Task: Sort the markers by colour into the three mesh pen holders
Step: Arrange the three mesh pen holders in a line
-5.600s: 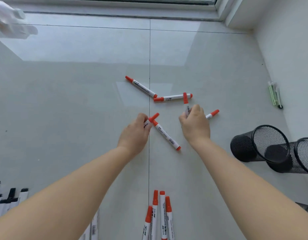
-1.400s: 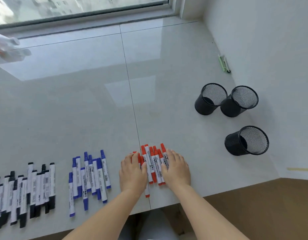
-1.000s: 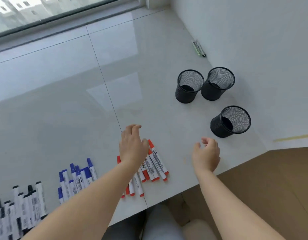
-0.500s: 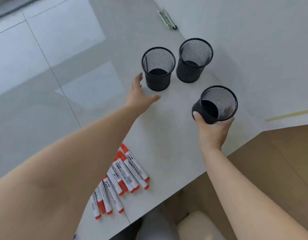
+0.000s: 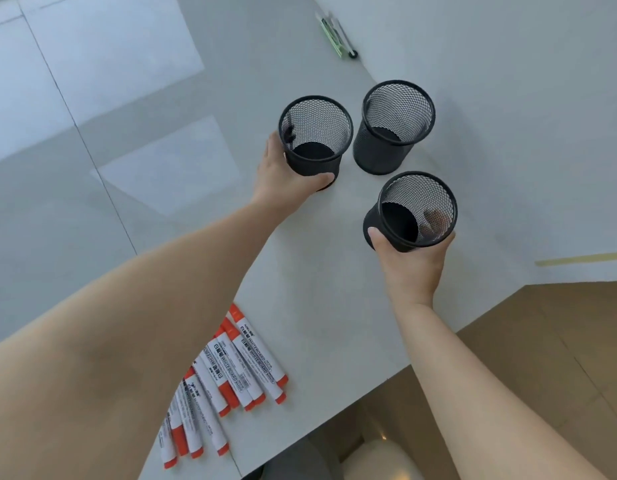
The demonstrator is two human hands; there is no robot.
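Three empty black mesh pen holders stand near the right wall. My left hand (image 5: 282,174) is wrapped around the left holder (image 5: 315,136). My right hand (image 5: 409,261) grips the nearest holder (image 5: 412,211), its fingers showing through the mesh. The third holder (image 5: 393,128) stands untouched behind them, close to the left one. Several red-capped white markers (image 5: 230,368) lie side by side near the table's front edge, partly under my left forearm. Blue and black markers are out of view.
A green and black pen-like item (image 5: 336,32) lies at the back by the wall. The white wall (image 5: 525,98) runs close along the right of the holders. The table's front edge (image 5: 334,424) drops to a brown floor.
The view swung from the marker rows to the holders. My left hand reached forward and closed on the left holder; my right hand keeps its grip on the nearest holder.
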